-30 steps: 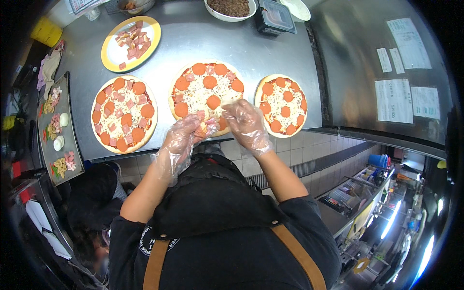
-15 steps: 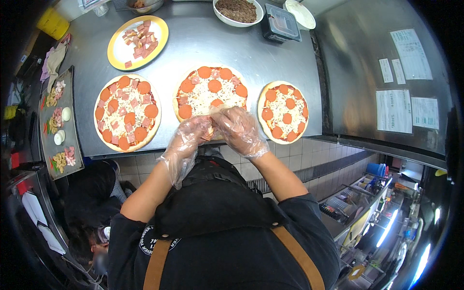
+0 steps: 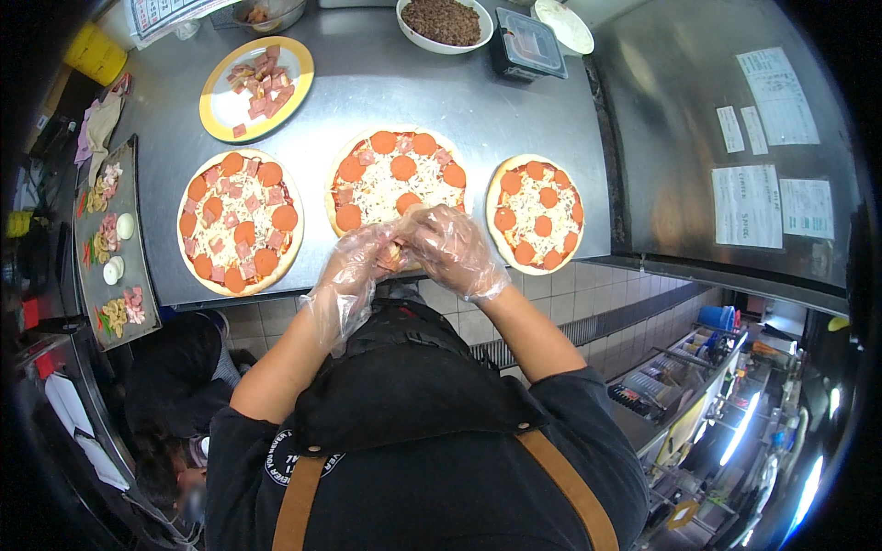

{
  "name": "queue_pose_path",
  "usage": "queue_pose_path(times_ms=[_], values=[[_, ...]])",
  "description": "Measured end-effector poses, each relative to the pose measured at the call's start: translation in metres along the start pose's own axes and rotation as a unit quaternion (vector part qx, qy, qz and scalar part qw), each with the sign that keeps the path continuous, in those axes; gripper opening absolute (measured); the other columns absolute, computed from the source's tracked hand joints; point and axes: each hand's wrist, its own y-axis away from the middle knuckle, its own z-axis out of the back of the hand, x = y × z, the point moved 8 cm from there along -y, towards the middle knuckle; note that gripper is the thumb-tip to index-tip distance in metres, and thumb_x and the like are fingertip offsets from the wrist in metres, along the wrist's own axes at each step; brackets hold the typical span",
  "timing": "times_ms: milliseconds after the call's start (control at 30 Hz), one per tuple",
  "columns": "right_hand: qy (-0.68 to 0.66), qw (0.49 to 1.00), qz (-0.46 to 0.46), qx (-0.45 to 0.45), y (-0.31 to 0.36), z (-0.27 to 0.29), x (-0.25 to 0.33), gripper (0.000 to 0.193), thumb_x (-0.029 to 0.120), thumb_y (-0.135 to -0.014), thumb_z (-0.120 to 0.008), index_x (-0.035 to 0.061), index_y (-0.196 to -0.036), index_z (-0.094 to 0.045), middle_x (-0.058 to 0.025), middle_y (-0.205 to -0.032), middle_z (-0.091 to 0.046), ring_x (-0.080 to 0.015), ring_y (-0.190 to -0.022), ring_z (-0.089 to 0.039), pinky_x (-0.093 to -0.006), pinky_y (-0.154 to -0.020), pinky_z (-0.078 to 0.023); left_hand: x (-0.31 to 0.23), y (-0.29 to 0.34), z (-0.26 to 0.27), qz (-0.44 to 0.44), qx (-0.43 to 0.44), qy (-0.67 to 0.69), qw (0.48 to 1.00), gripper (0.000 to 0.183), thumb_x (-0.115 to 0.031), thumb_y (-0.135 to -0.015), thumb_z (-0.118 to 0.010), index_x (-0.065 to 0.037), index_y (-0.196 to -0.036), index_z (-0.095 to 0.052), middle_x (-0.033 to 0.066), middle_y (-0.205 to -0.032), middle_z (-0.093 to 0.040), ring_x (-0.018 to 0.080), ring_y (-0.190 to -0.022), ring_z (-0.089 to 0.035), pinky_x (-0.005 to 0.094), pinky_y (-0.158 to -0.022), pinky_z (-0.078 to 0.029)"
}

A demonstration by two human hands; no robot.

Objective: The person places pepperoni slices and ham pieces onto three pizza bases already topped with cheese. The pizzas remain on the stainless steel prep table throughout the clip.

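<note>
In clear plastic gloves, my left hand (image 3: 354, 266) and my right hand (image 3: 452, 250) meet over the near edge of the middle pizza (image 3: 404, 197). The left hand's fingers curl around a few pieces of ham (image 3: 393, 258). Pinched fingers of the right hand touch the left fingertips; anything between them is hidden. Pepperoni slices, shredded cheese and some ham squares top the middle pizza. To its left, another pizza (image 3: 241, 222) has pepperoni and ham scattered all over. On the right, a smaller pizza (image 3: 535, 214) carries pepperoni and cheese. A yellow-rimmed plate (image 3: 213, 112) holds cut ham.
At the back stand a white bowl (image 3: 482, 38) of brown minced meat, a lidded dark container (image 3: 530, 44) and a metal bowl (image 3: 292, 20). A tray (image 3: 138, 285) of sorted toppings lies at the left. A person (image 3: 175, 386) is low down beyond the table's near-left edge.
Both hands stay together over the middle pizza's near edge, their fingers shifting slightly. The view has moved a little, and a printed sheet now shows at the top left.
</note>
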Motion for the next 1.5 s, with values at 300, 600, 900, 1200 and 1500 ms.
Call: queue_pose_path(times_ms=[300, 600, 900, 1200, 1500], values=[[-0.096, 0.926, -0.364, 0.02, 0.045, 0.025, -0.129, 0.016, 0.009, -0.093, -0.075, 0.0003, -0.106, -0.079, -0.0174, -0.099, -0.076, -0.0291, -0.096, -0.075, -0.0408, -0.087, -0.058, -0.011, -0.003, 0.01, 0.009, -0.065, 0.063, 0.996, 0.042, -0.02, -0.107, -0.067, 0.005, -0.139, -0.059, 0.0155, -0.128, -0.072, 0.0223, -0.114, -0.073, 0.034, -0.096, -0.062], [0.236, 0.935, -0.233, 0.121, 0.035, -0.021, -0.148, 0.012, 0.017, -0.093, -0.074, 0.0072, -0.099, -0.077, -0.0125, -0.094, -0.072, -0.0349, -0.09, -0.072, -0.0482, -0.08, -0.056, -0.009, -0.001, -0.015, 0.023, -0.024, 0.069, 0.997, 0.039, -0.018, -0.111, -0.059, 0.009, -0.139, -0.056, 0.0218, -0.134, -0.067, 0.0281, -0.121, -0.07, 0.0357, -0.099, -0.062], [-0.104, 0.967, -0.208, 0.107, -0.008, -0.007, -0.055, 0.028, 0.026, -0.093, -0.078, 0.0072, -0.113, -0.076, -0.0127, -0.105, -0.071, -0.0339, -0.092, -0.071, -0.0459, -0.081, -0.057, 0.001, -0.006, -0.021, 0.022, 0.007, 0.069, 0.997, 0.033, -0.019, -0.114, -0.052, 0.005, -0.136, -0.057, 0.0172, -0.134, -0.067, 0.0254, -0.118, -0.071, 0.0394, -0.101, -0.062], [-0.131, 0.949, -0.266, 0.111, -0.035, -0.019, -0.093, 0.02, 0.024, -0.095, -0.075, 0.0065, -0.104, -0.08, -0.0141, -0.098, -0.076, -0.0343, -0.1, -0.071, -0.0444, -0.09, -0.055, 0.007, -0.002, 0.006, 0.007, 0.019, 0.112, 0.993, 0.044, -0.027, -0.115, -0.048, 0.007, -0.143, -0.052, 0.0217, -0.139, -0.065, 0.0299, -0.124, -0.069, 0.0401, -0.103, -0.06], [0.123, 0.964, -0.128, 0.2, -0.081, -0.097, -0.1, 0.024, 0.031, -0.096, -0.073, 0.0128, -0.109, -0.081, -0.0132, -0.103, -0.074, -0.0351, -0.104, -0.07, -0.0466, -0.092, -0.054, -0.018, 0.036, 0.031, -0.037, -0.02, 0.149, 0.988, 0.053, -0.032, -0.116, -0.047, 0.011, -0.147, -0.048, 0.0253, -0.144, -0.062, 0.0321, -0.133, -0.064, 0.0405, -0.11, -0.055]])
